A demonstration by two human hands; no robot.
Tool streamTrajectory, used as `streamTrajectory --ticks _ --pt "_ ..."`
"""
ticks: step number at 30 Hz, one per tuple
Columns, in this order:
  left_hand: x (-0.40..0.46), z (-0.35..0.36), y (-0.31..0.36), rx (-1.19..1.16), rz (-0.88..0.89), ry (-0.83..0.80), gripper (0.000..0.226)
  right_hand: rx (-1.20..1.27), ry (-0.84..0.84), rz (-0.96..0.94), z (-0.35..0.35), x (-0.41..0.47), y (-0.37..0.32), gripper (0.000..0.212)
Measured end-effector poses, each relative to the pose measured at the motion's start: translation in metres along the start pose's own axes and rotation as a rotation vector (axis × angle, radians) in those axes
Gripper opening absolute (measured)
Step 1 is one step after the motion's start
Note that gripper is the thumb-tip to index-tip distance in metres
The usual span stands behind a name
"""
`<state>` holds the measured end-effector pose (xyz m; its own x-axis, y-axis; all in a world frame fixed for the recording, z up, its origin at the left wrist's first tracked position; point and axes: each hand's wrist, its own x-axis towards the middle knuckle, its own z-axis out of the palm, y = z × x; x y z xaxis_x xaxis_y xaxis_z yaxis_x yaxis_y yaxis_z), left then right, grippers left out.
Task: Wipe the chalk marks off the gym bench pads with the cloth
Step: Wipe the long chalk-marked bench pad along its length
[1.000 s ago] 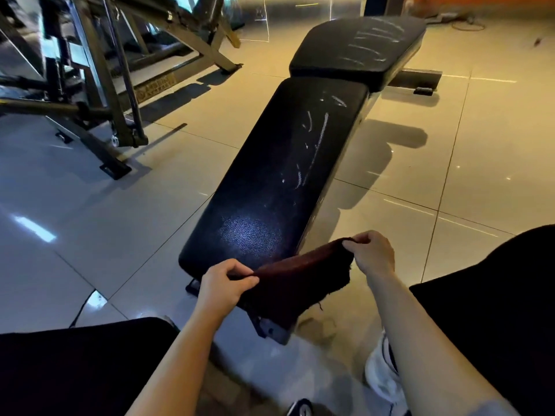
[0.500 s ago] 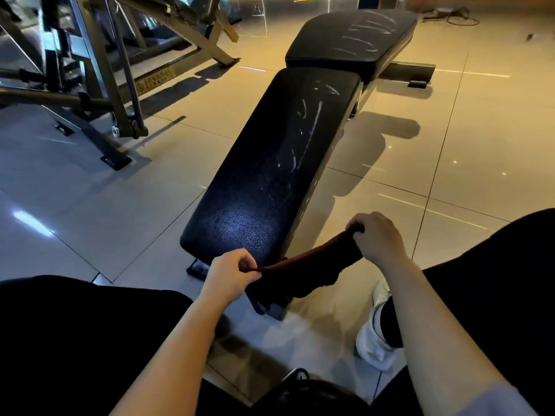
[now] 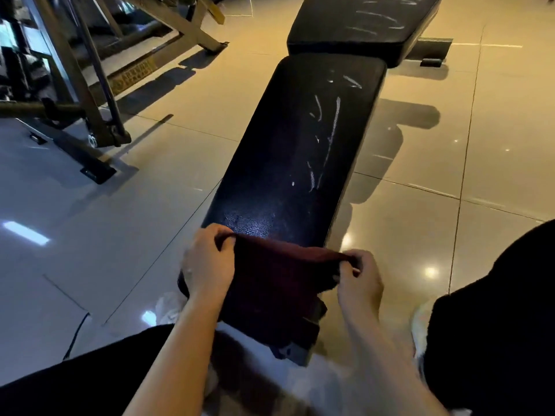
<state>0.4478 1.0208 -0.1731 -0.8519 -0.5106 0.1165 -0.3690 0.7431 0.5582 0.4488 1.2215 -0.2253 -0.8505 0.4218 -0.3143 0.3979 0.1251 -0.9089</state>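
A dark maroon cloth hangs spread over the near end of the long black bench pad. My left hand pinches its upper left corner. My right hand pinches its upper right corner. White chalk marks streak the middle and far part of the long pad. The shorter black pad beyond it also carries several chalk streaks. The cloth hides the pad's near end.
A metal gym machine frame stands on the tiled floor at the left. My dark trouser legs fill the bottom left and the right edge, with a white shoe at the right. The bench's foot bracket sits below the cloth.
Both hands have lifted the cloth up and forward, so it now hangs spread over the pad's near end instead of bunched below it. The view has moved closer to the bench.
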Motion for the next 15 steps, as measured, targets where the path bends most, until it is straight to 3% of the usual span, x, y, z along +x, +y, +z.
streamTrajectory --ticks 8,13,15 --pt "0.069 0.067 0.034 -0.285 0.282 0.088 0.010 0.223 0.140 -0.016 0.040 0.026 -0.011 0.033" --pt "0.063 0.104 0.009 -0.259 0.330 0.054 0.043 0.351 0.178 0.032 0.031 0.016 0.000 0.018" --pt "0.047 0.111 -0.002 -0.193 0.343 0.112 0.036 0.362 0.199 0.025 0.028 0.012 0.000 0.019"
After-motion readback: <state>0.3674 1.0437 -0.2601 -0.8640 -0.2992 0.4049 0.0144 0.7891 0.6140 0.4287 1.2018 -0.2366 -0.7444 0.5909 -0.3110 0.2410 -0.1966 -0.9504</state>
